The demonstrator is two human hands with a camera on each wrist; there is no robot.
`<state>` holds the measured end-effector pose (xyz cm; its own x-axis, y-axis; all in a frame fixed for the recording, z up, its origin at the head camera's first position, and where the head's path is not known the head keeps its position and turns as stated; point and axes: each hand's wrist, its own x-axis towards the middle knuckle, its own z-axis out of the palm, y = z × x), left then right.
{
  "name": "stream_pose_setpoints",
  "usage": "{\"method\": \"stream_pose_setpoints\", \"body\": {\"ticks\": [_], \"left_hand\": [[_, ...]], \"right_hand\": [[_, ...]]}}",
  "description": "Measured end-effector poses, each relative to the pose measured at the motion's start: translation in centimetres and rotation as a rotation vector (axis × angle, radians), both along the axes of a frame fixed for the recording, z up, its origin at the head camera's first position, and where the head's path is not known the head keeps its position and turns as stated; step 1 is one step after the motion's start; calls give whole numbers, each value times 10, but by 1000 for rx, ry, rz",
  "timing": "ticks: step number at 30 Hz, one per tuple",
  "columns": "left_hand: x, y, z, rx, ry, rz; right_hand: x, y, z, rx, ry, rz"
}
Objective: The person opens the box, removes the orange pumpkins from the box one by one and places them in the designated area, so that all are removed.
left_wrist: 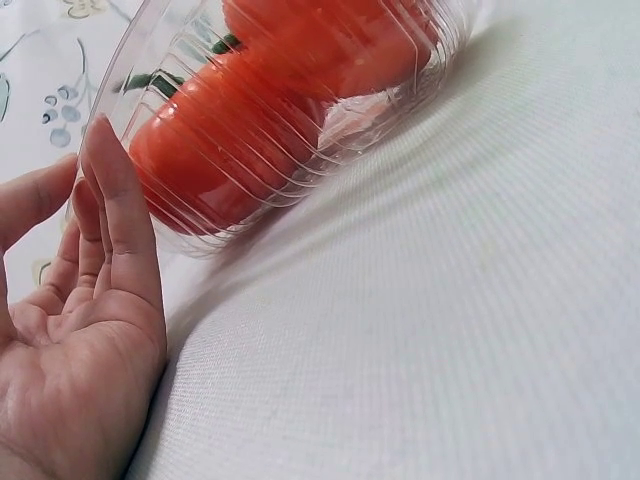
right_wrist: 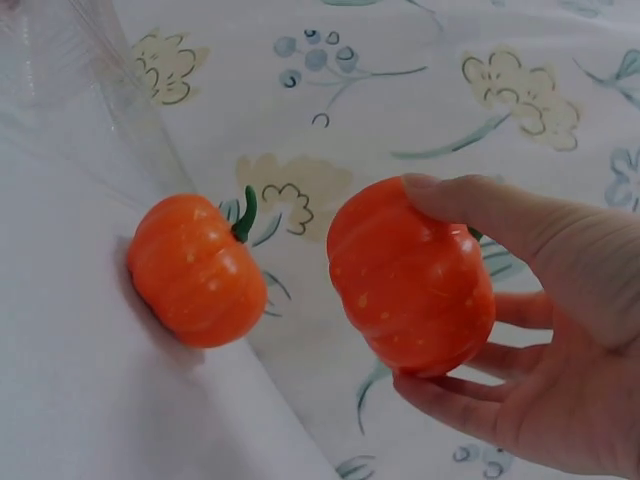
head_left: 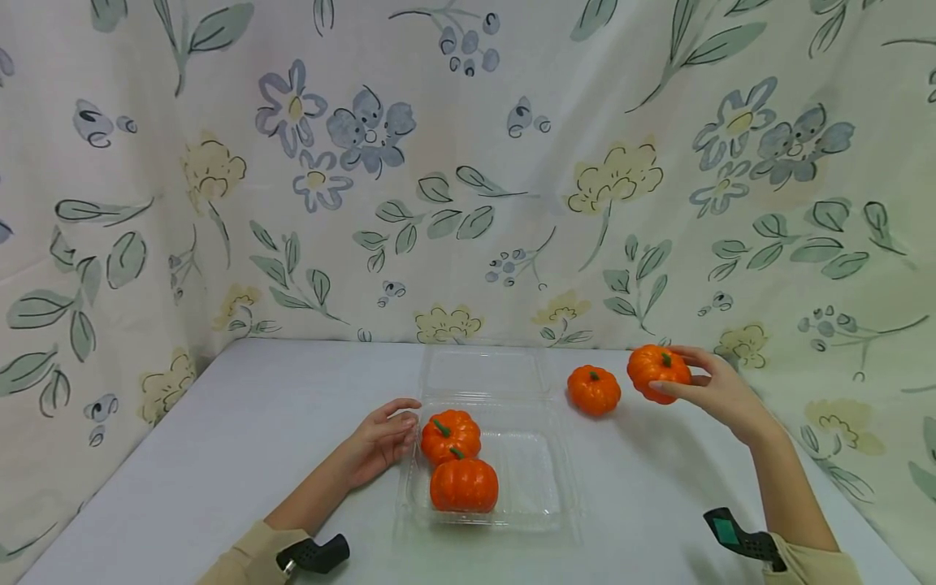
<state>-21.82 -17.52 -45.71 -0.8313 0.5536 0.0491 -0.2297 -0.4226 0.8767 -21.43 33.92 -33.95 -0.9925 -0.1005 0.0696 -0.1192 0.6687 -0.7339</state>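
Observation:
In the head view my right hand [head_left: 720,390] grips a small orange toy pumpkin [head_left: 658,374] between thumb and fingers, lifted over the table's back right. A second pumpkin [head_left: 594,391] sits on the table just left of it, its green stem showing in the right wrist view. Two more pumpkins, a rear one [head_left: 450,436] and a front one [head_left: 464,486], lie in the left half of a clear plastic clamshell box [head_left: 530,479]. At the box's left wall is my left hand [head_left: 383,443], its fingers fairly straight with the tips right at the plastic in the left wrist view.
The box's lid [head_left: 483,372] lies folded back toward the rear edge of the white table [head_left: 307,390]. A floral curtain [head_left: 468,203] hangs behind the table and along its sides. Dark straps with devices sit on both wrists.

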Motion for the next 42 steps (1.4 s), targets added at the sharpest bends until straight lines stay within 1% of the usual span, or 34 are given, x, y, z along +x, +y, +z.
{"method": "stream_pose_setpoints", "body": {"ticks": [7, 17, 30, 36, 42], "left_hand": [[0, 0, 0, -9, -18, 14], [0, 0, 0, -19, -18, 21], [1, 0, 1, -11, -35, 29], [1, 0, 2, -11, -36, 28], [1, 0, 1, -9, -13, 15]], "right_hand": [[-6, 4, -11, 41, 49, -52], [-10, 7, -21, 62, 62, -81], [-15, 14, -32, 61, 45, -117], [-19, 17, -39, 64, 28, -151], [-20, 20, -45, 71, 2, -164]]}}
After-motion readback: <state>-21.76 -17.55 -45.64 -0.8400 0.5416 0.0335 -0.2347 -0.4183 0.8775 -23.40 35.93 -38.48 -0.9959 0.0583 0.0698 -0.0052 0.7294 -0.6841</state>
